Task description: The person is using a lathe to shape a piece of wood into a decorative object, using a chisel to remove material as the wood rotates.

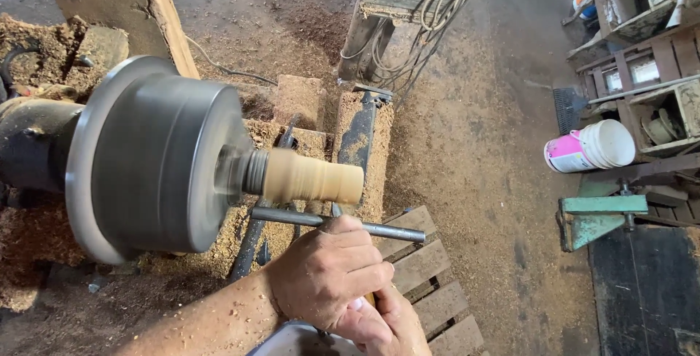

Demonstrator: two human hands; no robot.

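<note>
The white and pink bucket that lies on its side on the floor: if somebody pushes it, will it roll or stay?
The bucket would probably roll, since it lies on its round side with nothing visibly touching it. It looks like thin plastic, so likely light. The sawdust-covered floor may slow it soon.

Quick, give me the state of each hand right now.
Left hand: closed, resting on the metal rod below the wooden workpiece.
Right hand: closed on a tool handle, mostly hidden.

A white and pink bucket [589, 147] is lying on the sawdust-strewn floor [474, 152], near a green bracket [594, 217] and wooden crates [656, 72]
</note>
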